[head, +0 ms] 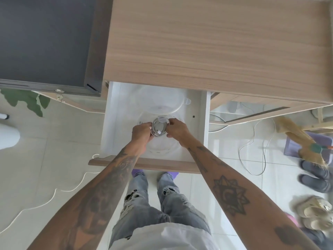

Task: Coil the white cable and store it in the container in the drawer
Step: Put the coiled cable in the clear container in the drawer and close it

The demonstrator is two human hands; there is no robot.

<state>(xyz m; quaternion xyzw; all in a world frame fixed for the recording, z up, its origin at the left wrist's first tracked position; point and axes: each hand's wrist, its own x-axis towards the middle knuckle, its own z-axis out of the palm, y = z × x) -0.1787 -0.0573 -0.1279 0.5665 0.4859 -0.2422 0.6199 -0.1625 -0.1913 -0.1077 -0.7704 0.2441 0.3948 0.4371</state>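
Both hands — left hand (142, 131), right hand (177, 129) — pinch the coiled white cable (159, 128) over the container (162, 148). Next, I judge: lower it in, release.

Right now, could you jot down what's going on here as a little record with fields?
Setting: open white drawer under a light wooden desktop
Held item: coiled white cable, gripped by both hands
Left hand: on the coil's left side
Right hand: on the coil's right side
Below the coil: round clear plastic container in the drawer
Behind it: round clear plastic lid, lying further back in the drawer
Stage: cable coiled, not yet released into the container
Floor: loose thin white cord on pale tiles
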